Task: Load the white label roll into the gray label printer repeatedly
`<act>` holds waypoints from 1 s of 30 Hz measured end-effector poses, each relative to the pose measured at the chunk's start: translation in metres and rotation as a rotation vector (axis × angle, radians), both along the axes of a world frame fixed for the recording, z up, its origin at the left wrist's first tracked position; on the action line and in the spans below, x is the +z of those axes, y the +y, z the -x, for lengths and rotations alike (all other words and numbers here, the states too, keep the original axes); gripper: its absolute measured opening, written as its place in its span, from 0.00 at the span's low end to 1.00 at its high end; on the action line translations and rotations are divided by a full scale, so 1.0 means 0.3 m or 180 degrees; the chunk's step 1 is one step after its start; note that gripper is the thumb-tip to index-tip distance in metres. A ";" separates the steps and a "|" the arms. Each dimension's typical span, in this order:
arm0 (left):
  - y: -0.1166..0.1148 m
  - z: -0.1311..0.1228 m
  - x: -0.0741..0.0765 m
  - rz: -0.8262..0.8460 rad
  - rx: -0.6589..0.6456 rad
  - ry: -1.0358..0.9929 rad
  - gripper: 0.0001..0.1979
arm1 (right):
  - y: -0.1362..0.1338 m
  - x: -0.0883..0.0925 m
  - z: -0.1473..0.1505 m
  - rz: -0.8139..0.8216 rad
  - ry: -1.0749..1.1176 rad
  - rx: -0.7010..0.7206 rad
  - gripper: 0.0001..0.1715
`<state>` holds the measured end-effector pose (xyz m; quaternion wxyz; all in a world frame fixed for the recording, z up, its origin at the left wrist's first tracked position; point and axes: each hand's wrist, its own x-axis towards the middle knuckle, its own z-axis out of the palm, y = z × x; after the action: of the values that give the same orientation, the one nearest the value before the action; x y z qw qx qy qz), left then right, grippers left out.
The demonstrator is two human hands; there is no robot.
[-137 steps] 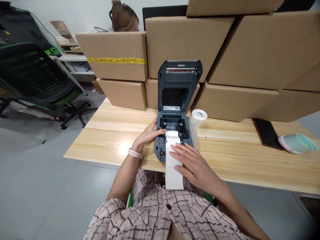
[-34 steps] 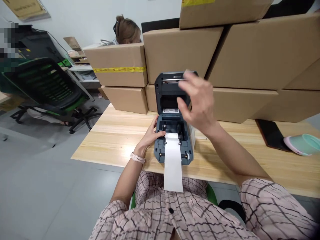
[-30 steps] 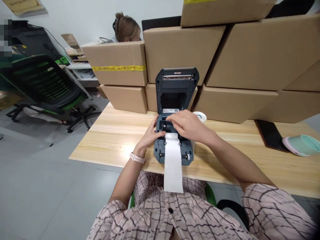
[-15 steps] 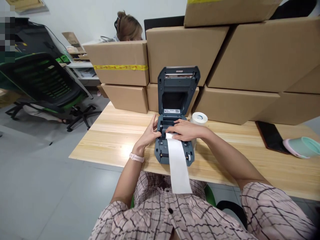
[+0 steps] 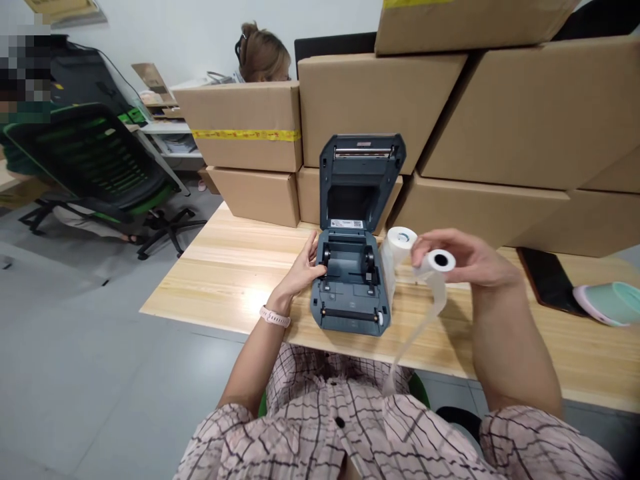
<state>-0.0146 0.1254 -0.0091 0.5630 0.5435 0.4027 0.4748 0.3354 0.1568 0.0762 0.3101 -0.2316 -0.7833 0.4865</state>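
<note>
Printer [image 5: 353, 295]: landmark, on table [image 5: 215, 280], lid [image 5: 360, 175] raised, so roll holders [image 5: 369, 257] lie exposed. Left hand [image 5: 300, 273]: at printer's left wall, thumb over edge, fingers along outside, loosely clasping, presumably to steady body. Paper roll [image 5: 427, 265]: off printer's right side, held above table. Right hand [image 5: 465, 258]: thumb and fingers gripping roll's sides, core end uncovered; strip [image 5: 438, 298] hangs loose, apparently for want of support. Second roll [image 5: 397, 248]: just beside printer's right wall, seemingly standing on end, likely for stability.
</note>
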 end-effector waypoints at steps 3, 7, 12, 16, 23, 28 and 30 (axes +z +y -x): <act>-0.003 -0.002 -0.001 -0.0045 -0.0003 -0.0017 0.57 | -0.023 -0.062 -0.144 0.0320 -0.0318 -0.0941 0.26; -0.006 -0.001 -0.001 -0.0082 -0.0016 -0.0016 0.56 | -0.027 -0.174 -0.178 0.0801 -0.0711 -0.1405 0.27; -0.010 -0.005 0.007 -0.0002 0.0046 -0.0106 0.56 | -0.029 -0.257 -0.158 0.1164 -0.0809 -0.1169 0.30; -0.010 -0.013 0.012 0.0002 0.0102 -0.0126 0.58 | -0.018 -0.241 -0.221 0.1194 -0.0511 -0.1126 0.38; -0.011 -0.008 0.022 -0.0095 0.0002 -0.0044 0.55 | 0.116 -0.192 -0.140 0.0954 -0.0559 -0.1295 0.51; -0.010 -0.007 0.022 -0.0077 0.0007 -0.0081 0.55 | 0.237 -0.201 0.001 0.0887 -0.0842 -0.1084 0.51; -0.012 -0.010 0.022 -0.0033 0.0019 -0.0116 0.56 | 0.252 -0.206 0.025 0.0820 -0.0861 -0.1128 0.47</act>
<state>-0.0115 0.1218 -0.0024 0.5659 0.5365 0.3916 0.4885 0.3279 0.2325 0.0145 0.2508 -0.4658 -0.6964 0.4849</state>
